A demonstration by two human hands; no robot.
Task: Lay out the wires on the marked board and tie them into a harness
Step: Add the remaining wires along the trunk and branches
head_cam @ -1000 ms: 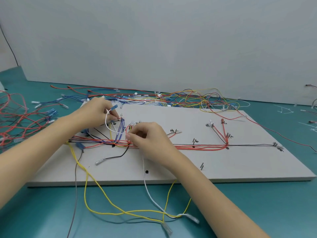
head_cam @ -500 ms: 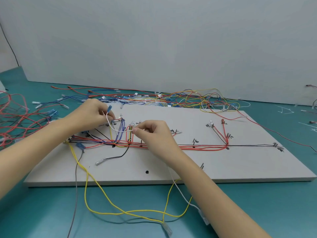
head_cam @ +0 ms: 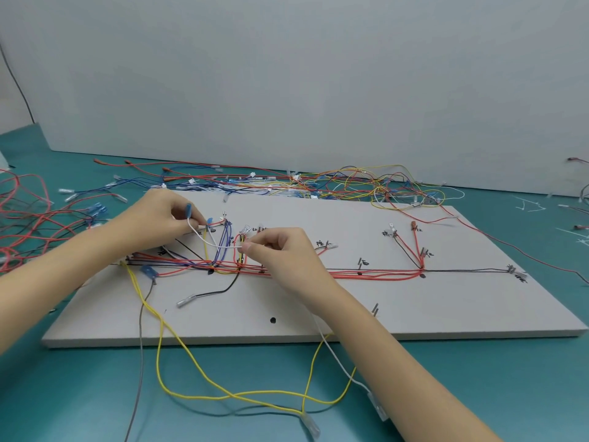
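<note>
A pale marked board lies on the teal table with red, black, blue and yellow wires laid along its pegs. My left hand pinches the blue-tipped end of a white wire near the board's upper left. My right hand pinches the same white wire a little to the right, over the red bundle. The rest of the white wire runs under my right forearm and off the front edge to a clear terminal.
Loose yellow wires and a grey wire hang off the board's front onto the table. A tangled heap of wires lies behind the board, more red wires at the left. White cable-tie scraps lie at the right.
My right hand has slid right and up along the white wire, drawing it taut between both hands. The wire's free end has been pulled rightwards across the table. My left hand stayed put.
</note>
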